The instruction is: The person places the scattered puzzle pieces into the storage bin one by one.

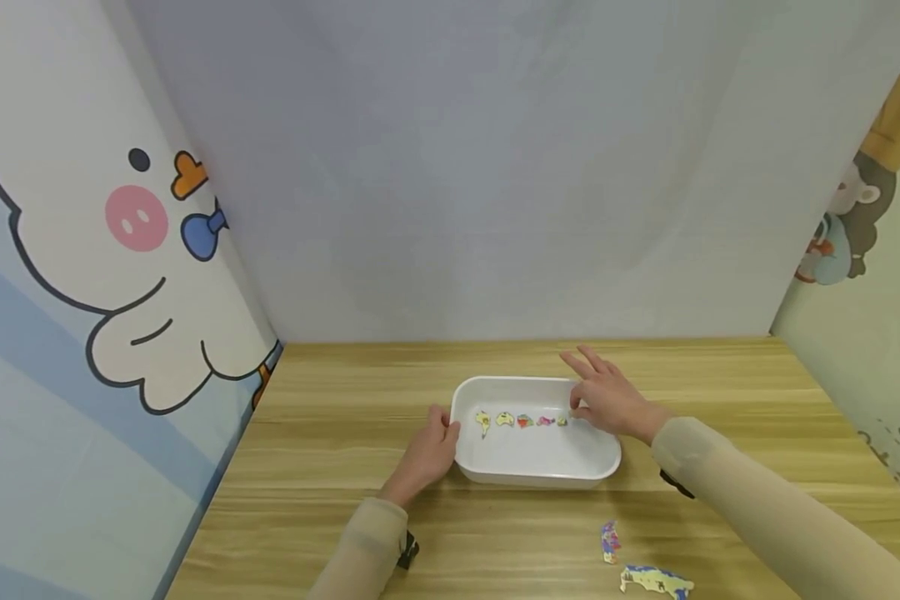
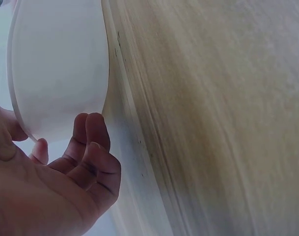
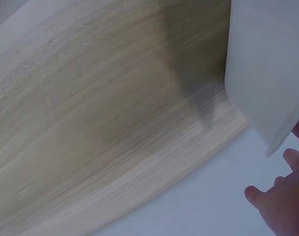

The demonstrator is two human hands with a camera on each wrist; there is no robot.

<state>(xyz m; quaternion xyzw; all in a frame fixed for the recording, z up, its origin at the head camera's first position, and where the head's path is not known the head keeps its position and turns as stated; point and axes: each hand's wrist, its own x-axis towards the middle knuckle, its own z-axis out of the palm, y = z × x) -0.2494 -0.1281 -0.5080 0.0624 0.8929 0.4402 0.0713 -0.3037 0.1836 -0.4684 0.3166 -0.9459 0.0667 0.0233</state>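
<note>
A white oblong tray (image 1: 525,454) stands on the wooden table with a row of small colourful cut-out pieces (image 1: 525,422) along its floor. My left hand (image 1: 429,446) grips the tray's left end. In the left wrist view the thumb is up at the rim and the curled fingers (image 2: 95,130) lie against the outer wall. Over the tray's right end reaches my right hand (image 1: 607,400). Its thumb and forefinger pinch a small pale piece at the end of the row, mostly hidden by the fingertips; the other fingers stick out straight.
On the table nearer me, a purple and red cut-out (image 1: 610,542) lies beside a longer yellow and blue one (image 1: 656,580), both close to my right forearm. A pale curtain (image 1: 495,183) hangs behind the table's far edge. Cartoon-printed walls (image 1: 67,250) border both sides.
</note>
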